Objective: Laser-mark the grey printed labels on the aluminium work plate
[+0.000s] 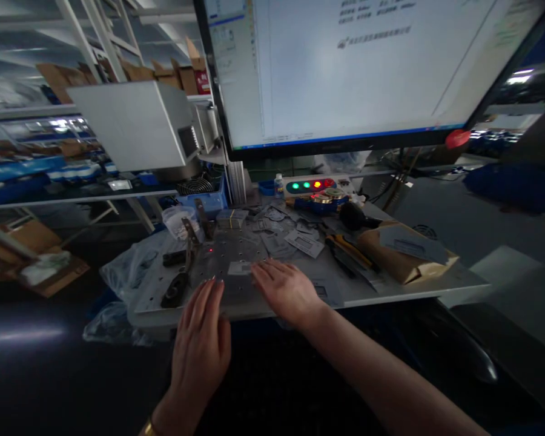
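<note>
My right hand [288, 292] is low over the metal work plate with its fingers stretched out together. Its fingertips overlap the right end of a small pale flat plate [238, 268]; its thumb is hidden beneath. My left hand [201, 339] hovers at the front edge of the bench, fingers straight and side by side, thumb apart, holding nothing. Ahead of it the drilled work plate [222, 245] bears a red light dot and upright metal brackets [189, 233]. A dark clamp-like piece [175, 290] lies left of the small plate.
Thin metal plates [277, 230] are piled behind my right hand. Yellow-and-black handled pliers [352, 251] and a brown paper packet [404, 257] lie rightward. A large monitor [345, 72] hangs over the bench, beside a white machine head [127, 127]. Lit buttons [306, 186] glow behind.
</note>
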A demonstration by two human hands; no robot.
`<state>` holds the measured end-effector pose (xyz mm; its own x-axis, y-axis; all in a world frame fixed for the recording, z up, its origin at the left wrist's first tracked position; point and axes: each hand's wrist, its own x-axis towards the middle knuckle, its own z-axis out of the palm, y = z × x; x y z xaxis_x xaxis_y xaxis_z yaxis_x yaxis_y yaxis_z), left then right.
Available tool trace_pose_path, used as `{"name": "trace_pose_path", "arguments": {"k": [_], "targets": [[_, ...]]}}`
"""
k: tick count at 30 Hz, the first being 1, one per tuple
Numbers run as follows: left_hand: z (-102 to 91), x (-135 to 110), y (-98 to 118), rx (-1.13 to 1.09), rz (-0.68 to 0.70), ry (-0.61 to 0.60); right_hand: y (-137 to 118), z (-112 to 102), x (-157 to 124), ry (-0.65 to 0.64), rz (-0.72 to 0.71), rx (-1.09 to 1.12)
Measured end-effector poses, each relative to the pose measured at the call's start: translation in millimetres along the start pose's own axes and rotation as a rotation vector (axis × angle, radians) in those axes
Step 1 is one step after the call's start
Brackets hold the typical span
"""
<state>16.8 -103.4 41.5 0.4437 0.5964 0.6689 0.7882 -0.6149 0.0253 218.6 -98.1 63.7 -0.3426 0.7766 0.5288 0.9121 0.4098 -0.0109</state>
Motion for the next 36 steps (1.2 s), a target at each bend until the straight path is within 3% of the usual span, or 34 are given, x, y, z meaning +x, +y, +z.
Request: {"name": "trace_pose_path", "arguments": {"k": [4, 8, 11, 19, 28, 36], "targets": [[15.9, 6.2, 4.1, 0.021, -0.010, -0.173, -23.7, 17.9, 0.0, 0.038, -0.072, 0.054], [34.3, 22.6, -1.0, -0.018, -0.092, -0.356, -22.2, 10.9, -25.5, 0.149, -0.108, 0.105], [44.2, 41.3, -15.2, -0.032, -0.182, -0.428, -19.5, 2.9, -41.0, 0.183, -0.129, 0.145], [56.1, 63.0, -51.0, -0.039, -0.249, -0.466, -28.9, 8.0, -50.4, 0.140, -0.150, 0.274], [62.6, 57.5, -52.1, -0.008, -0.230, -0.411, -46.5, 20.7, -55.5, 0.025, -0.143, 0.391], [64.1, 58.9, -50.8, 0.006, -0.245, -0.473, -59.5, 32.8, -56.8, -0.103, -0.175, 0.396]]}}
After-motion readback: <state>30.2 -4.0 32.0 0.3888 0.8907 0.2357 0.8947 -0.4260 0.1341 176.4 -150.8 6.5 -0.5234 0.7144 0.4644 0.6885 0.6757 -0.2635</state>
